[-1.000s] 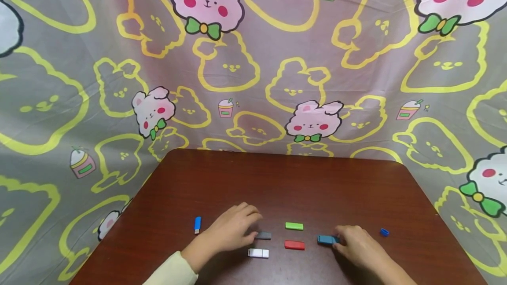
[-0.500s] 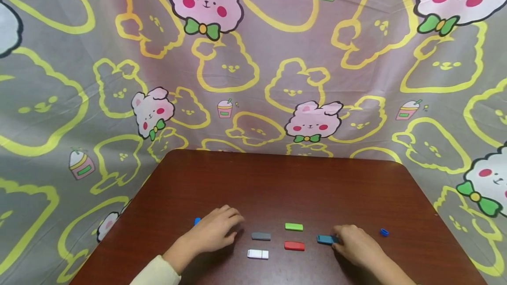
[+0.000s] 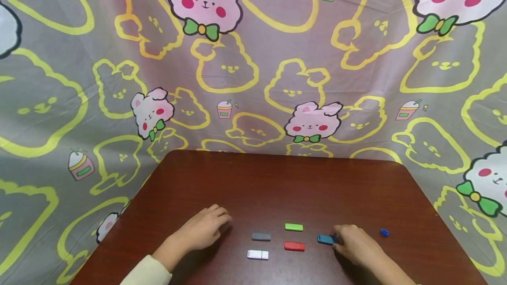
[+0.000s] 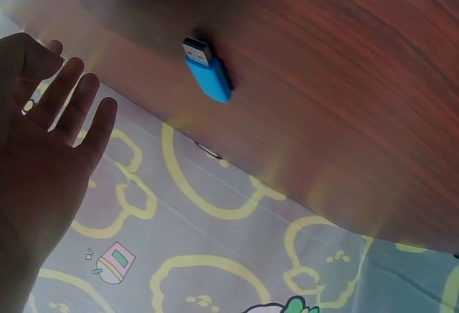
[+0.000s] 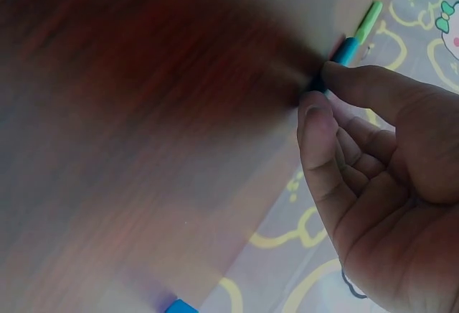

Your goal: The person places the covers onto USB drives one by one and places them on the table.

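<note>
My right hand (image 3: 358, 243) pinches the near end of a teal USB stick (image 3: 325, 239) lying on the table, thumb and index finger meeting on it in the right wrist view. Left of the other sticks, my left hand (image 3: 198, 231) hovers with relaxed fingers and holds nothing. A blue USB stick (image 4: 209, 80) with its metal plug bare lies apart from that hand in the left wrist view; the hand hides it from the head view. Between the hands are a grey stick (image 3: 261, 236), a white stick (image 3: 258, 255), a green stick (image 3: 294, 227) and a red stick (image 3: 294, 246).
To the right of my right hand, a small blue cap (image 3: 384, 232) lies on the brown wooden table (image 3: 285, 184). Behind the table and along its sides hangs a grey curtain (image 3: 253, 78) with cartoon rabbits.
My left hand has moved left, away from the grey stick, and now covers the blue USB stick in the head view. My right hand stays on the teal stick.
</note>
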Available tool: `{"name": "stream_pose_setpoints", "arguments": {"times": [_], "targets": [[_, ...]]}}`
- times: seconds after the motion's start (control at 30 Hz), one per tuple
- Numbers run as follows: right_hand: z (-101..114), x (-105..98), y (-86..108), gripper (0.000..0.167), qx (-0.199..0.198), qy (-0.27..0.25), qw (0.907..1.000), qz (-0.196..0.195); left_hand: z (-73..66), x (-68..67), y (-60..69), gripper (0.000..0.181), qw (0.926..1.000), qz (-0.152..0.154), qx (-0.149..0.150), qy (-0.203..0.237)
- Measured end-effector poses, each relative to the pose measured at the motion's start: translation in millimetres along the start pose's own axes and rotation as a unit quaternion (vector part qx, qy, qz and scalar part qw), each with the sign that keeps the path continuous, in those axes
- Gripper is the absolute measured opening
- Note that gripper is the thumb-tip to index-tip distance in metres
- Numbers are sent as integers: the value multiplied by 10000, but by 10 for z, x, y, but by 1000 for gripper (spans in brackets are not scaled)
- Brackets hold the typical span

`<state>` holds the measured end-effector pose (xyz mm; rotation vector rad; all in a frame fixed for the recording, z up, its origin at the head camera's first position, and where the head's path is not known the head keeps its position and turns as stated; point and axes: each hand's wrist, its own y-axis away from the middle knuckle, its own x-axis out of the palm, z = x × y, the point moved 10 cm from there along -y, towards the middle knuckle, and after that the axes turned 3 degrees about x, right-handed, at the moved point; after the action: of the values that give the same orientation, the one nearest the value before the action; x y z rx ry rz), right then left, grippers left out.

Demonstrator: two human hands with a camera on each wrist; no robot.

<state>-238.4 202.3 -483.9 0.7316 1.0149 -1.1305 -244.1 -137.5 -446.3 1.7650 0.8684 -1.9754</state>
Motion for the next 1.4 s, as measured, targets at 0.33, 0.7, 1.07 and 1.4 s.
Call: {"name": "stream_pose_setpoints", "arguments": {"times": [0.33, 0.7, 1.07, 1.4], "targets": [[-151, -159, 67, 24, 197, 153, 9996, -145, 157, 10, 149, 48, 9999, -80, 48, -64], [-439, -400, 175, 36, 16, 664, 9955, -683, 311, -15, 296, 44, 9998, 118, 3, -160], [-839, -455, 225, 37, 355, 743, 9955, -471, 442, 54, 369, 44, 9985, 506, -203, -57], [-986, -455, 230, 37, 382, 728, 9962, -281, 504, 52, 390, 43, 9987, 421, -197, 197]]}}
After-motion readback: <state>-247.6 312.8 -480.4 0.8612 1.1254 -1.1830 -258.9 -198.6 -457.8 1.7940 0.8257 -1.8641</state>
